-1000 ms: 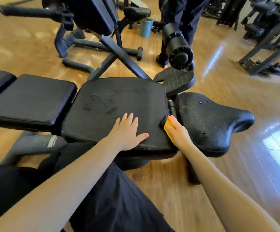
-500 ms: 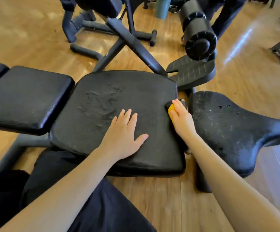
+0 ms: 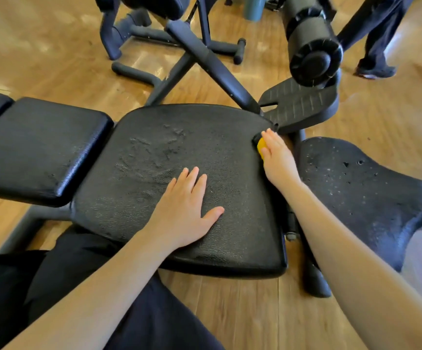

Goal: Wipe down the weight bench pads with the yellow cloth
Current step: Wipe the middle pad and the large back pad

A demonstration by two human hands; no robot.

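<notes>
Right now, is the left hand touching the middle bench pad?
Touching: the head view shows the left hand lying flat, palm down, on the middle bench pad.

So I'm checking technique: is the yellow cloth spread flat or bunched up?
Bunched, it seems: only a small lump of the yellow cloth shows under the right hand, at the pad edge.

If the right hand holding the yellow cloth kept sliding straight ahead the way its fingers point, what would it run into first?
Probably the ribbed black footplate just beyond the seat pad's far right corner; the right hand and yellow cloth are nearly there, though depth is hard to judge.
</notes>
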